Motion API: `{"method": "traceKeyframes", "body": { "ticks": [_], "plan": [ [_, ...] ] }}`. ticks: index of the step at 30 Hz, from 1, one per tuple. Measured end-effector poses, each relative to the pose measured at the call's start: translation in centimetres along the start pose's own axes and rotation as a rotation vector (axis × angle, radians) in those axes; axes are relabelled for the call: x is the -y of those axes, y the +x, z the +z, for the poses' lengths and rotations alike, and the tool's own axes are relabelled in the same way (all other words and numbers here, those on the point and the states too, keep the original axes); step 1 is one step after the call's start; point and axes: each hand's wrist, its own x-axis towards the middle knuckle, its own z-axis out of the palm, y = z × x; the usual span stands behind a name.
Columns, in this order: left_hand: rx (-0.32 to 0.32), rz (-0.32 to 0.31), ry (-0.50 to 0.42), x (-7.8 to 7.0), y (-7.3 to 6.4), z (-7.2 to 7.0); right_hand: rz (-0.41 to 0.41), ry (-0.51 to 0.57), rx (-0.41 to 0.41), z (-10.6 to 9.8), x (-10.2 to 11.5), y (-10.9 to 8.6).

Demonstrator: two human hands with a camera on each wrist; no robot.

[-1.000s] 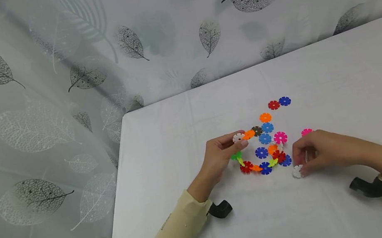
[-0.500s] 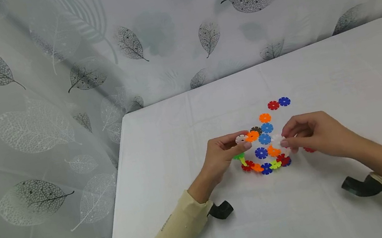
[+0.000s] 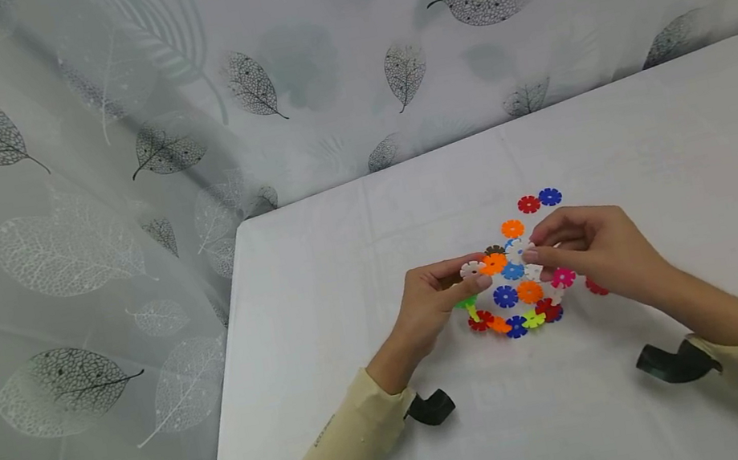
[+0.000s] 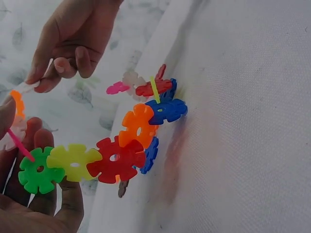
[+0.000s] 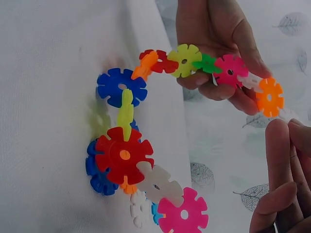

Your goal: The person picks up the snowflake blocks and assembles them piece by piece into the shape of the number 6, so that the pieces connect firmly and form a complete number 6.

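Observation:
My left hand (image 3: 426, 306) grips one end of a curved chain of slotted plastic snowflake discs, by a white disc (image 3: 472, 269) beside an orange disc (image 5: 270, 97). From there the chain bends down through a pink disc (image 5: 231, 71), a green disc (image 4: 41, 170), a yellow disc (image 4: 74, 162) and a red disc (image 4: 115, 160), reaching a blue disc (image 5: 121, 87) low near the table. Its other end rises to another pink disc (image 5: 183, 213). Between thumb and fingertips my right hand (image 3: 591, 246) pinches a loose-looking white disc (image 3: 519, 250), its edge right at the orange disc.
Loose discs lie flat on the white tablecloth (image 3: 323, 303): a red one (image 3: 529, 204) and a blue one (image 3: 550, 196) farthest back, an orange one (image 3: 512, 229) nearer, and another blue one (image 3: 506, 297) within the chain's curve. A leaf-patterned curtain (image 3: 313, 68) hangs behind the table.
My right hand has picked the white disc up off the table and carried it left and away from me to the chain's orange disc. My left hand has shifted slightly right with the chain.

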Motion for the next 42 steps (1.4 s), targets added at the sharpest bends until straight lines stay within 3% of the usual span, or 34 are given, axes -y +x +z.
{"method": "traceKeyframes", "body": {
  "ticks": [9, 14, 20, 28, 33, 38, 42],
  "plan": [
    [0.014, 0.028, -0.014, 0.1, 0.0, 0.0, 0.011, 0.034, -0.021, 0.7, 0.2, 0.1],
    [0.024, 0.041, -0.016, 0.3, 0.0, 0.0, -0.037, 0.016, -0.070, 1.3, 0.0, 0.0],
    [-0.015, 0.029, -0.012, 0.3, 0.2, 0.1, -0.106, -0.011, -0.157, 2.4, -0.2, -0.3],
    [-0.042, 0.005, 0.010, 0.0, 0.2, 0.3, -0.128, 0.048, -0.214, 3.5, -0.4, -0.6],
    [-0.020, 0.041, 0.039, 0.1, 0.2, 0.0, -0.147, 0.041, -0.196, 3.5, -0.4, -0.6],
    [0.025, 0.129, 0.110, -0.2, 0.3, -0.4, -0.126, 0.034, -0.171, 3.3, -0.7, -0.5],
    [0.022, 0.188, 0.232, -0.6, 0.3, -0.4, -0.099, 0.024, -0.136, 3.0, -0.8, -0.4]
  ]
}}
